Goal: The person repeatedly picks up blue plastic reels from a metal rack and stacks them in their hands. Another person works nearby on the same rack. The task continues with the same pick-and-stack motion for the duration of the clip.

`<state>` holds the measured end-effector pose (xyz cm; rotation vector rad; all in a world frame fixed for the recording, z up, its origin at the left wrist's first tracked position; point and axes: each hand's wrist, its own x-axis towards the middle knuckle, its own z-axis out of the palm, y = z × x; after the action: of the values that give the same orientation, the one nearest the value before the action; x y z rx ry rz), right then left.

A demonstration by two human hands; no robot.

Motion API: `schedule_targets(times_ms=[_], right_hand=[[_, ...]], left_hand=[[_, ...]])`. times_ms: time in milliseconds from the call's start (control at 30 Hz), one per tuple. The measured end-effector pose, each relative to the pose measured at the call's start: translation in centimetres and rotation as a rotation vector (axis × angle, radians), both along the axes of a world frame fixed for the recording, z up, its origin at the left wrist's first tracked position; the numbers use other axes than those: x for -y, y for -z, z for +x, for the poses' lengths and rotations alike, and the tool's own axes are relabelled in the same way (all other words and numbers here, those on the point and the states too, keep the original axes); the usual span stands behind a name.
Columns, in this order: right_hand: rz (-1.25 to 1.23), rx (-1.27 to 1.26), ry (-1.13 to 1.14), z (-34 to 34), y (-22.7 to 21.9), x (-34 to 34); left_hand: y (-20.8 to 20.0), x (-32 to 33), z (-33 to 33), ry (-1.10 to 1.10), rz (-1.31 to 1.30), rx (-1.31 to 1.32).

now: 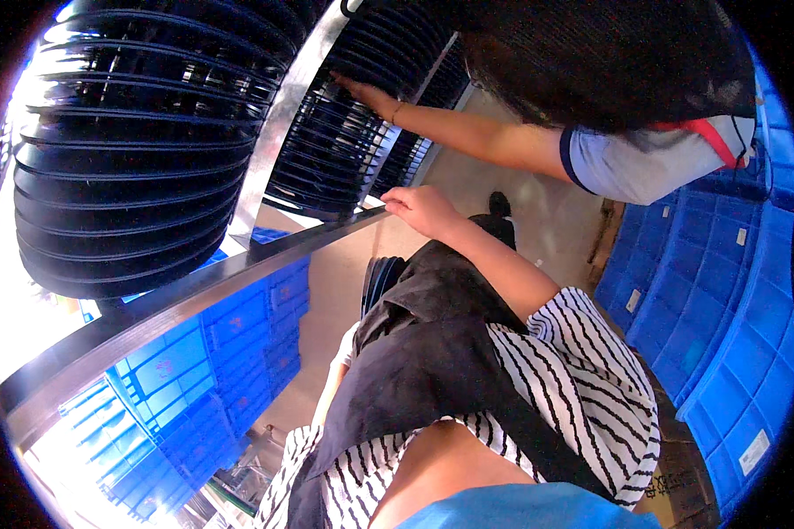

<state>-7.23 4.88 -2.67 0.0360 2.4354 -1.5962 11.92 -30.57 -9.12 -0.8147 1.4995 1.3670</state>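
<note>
My right hand is at the edge of the metal rack rail, fingers bent and drawn together. Whether it grips the rail or something small there does not show. My left forearm hangs low beside the dark apron, something white around its wrist or hand; the fingers are hidden. Just above it, a short stack of black ribbed discs shows partly behind the apron. Large rows of black ribbed discs stand on the rack. Farther along, another row of black discs sits past a metal upright.
Across from me a person in a dark head covering reaches a bare hand onto the discs. Blue crates are stacked along the right. More blue crates stand below the rack. A cardboard box is at lower right.
</note>
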Motion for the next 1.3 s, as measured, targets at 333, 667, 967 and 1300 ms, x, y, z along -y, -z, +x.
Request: schedule_targets(times_ms=[333,667,967,1300], right_hand=[[-0.106,-0.044,0.062,-1.4,1.0,-0.5],[0.123,-0.46,0.558,-16.1,-4.9,-5.1],[0.496,-0.415,0.42,-17.4,-5.2,-4.3],[0.753,-0.584,0.144,-22.3,-4.8,-6.1]], left_hand=[[2.1,0.6,2.1,0.068,-0.046,-0.054],[2.4,0.1,2.9,-0.034,-0.03,-0.042],[1.2,-1.3,3.7,-0.096,-0.023,-0.033],[0.0,-3.2,4.0,-0.157,-0.023,0.005]])
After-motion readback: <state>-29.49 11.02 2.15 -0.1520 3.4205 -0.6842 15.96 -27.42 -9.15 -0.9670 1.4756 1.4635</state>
